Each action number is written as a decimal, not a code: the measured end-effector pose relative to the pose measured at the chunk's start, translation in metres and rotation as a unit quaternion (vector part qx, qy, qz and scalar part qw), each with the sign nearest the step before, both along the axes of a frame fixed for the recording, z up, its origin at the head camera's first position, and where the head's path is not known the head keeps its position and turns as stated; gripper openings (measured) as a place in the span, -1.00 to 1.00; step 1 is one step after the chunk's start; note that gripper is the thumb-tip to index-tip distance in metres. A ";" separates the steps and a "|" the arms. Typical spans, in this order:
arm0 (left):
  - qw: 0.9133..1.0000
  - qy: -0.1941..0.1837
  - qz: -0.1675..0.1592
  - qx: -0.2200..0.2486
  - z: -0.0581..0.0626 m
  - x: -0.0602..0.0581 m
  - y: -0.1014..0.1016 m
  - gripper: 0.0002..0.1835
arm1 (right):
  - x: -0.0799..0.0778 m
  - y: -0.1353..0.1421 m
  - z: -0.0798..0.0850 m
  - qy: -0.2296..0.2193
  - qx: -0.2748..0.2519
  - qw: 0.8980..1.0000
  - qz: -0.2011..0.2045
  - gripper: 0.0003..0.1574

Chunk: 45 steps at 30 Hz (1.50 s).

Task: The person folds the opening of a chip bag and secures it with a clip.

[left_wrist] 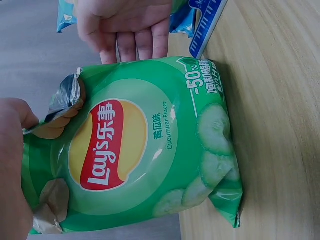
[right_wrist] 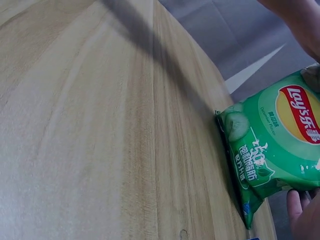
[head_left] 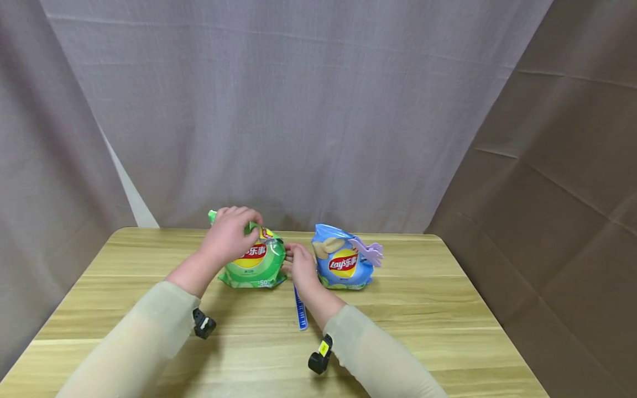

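Observation:
A green Lay's cucumber-flavor chip bag (head_left: 259,270) stands on the table, its top edge crumpled and folded over. My left hand (head_left: 230,232) grips that top from above; in the left wrist view, the thumb side of the left hand (left_wrist: 14,165) shows at the bag's upper end. Beside the bag, my right hand (head_left: 303,268) reaches in with fingers extended, the fingertips at its right side. The right wrist view shows the fingers (right_wrist: 295,206) of that hand against the bag's lower side. Part of the bag's top is hidden behind the left hand.
To the right stands a blue Lay's bag (head_left: 343,268) with a purple hand-shaped clip (head_left: 369,252) on its upper right corner. A blue strip with white marks (head_left: 301,312) lies on the wooden table (head_left: 423,315) near the right wrist. Grey curtain (head_left: 318,110) hangs behind.

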State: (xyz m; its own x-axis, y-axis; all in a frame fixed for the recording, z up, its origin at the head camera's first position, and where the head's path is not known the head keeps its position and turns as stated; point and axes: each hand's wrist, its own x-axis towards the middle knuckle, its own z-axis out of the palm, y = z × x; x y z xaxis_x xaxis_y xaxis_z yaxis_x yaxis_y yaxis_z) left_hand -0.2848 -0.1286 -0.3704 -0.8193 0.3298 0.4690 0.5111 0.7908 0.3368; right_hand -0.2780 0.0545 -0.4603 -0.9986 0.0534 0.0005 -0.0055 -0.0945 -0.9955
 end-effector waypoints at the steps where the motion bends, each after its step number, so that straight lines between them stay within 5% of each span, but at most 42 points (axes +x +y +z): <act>1: 1.000 -0.001 0.000 -0.001 0.000 0.000 0.000 -0.87 | 0.000 0.000 0.001 0.000 0.001 1.000 0.004 -0.52; 8: 1.000 0.001 0.002 -0.001 -0.001 0.001 0.000 -0.86 | 0.003 0.001 0.005 -0.012 0.078 0.996 0.029 -0.50; 17: 1.000 -0.019 0.007 0.016 0.003 0.002 0.000 -0.83 | 0.001 -0.001 0.002 0.022 0.196 0.980 0.027 -0.60; 28: 0.998 -0.024 -0.006 0.055 0.005 0.003 0.000 -0.87 | -0.004 0.006 0.000 0.039 0.222 0.974 0.009 -0.75; 35: 0.996 -0.018 -0.015 0.084 0.004 0.003 -0.001 -0.87 | 0.003 0.008 0.002 0.033 0.196 0.980 0.021 -0.73; 45: 0.993 -0.008 -0.038 0.113 0.005 0.007 0.000 -0.76 | 0.007 0.010 0.003 0.048 0.221 0.974 0.015 -0.73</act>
